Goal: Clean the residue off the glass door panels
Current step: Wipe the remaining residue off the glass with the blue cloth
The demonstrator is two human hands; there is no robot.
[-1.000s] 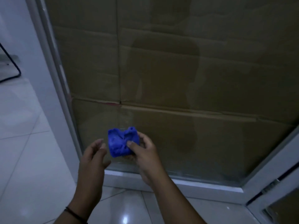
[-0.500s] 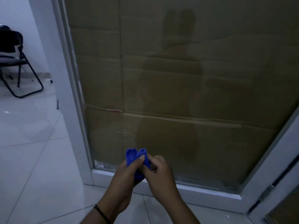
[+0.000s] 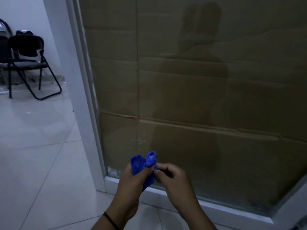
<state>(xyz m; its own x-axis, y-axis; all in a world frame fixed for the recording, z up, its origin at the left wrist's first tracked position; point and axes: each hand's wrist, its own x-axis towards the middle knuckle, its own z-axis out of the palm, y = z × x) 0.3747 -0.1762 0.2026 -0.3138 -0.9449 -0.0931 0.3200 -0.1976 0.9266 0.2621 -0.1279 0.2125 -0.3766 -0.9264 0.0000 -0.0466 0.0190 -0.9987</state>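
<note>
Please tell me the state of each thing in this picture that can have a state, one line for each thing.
blue cloth: bunched up, held off the glass by both hands.
left hand: grips the cloth.
right hand: pinches the cloth's edge.
glass door panel: shut in its frame, whitish residue low on it, not yet wiped.
folding chair: unfolded, standing on the floor, nobody on it.

left hand and right hand together at centre, fingers curled, pinching

Glossy white floor tiles; smeared glass panel over matt cardboard (creased); soft blue cloth.
</note>
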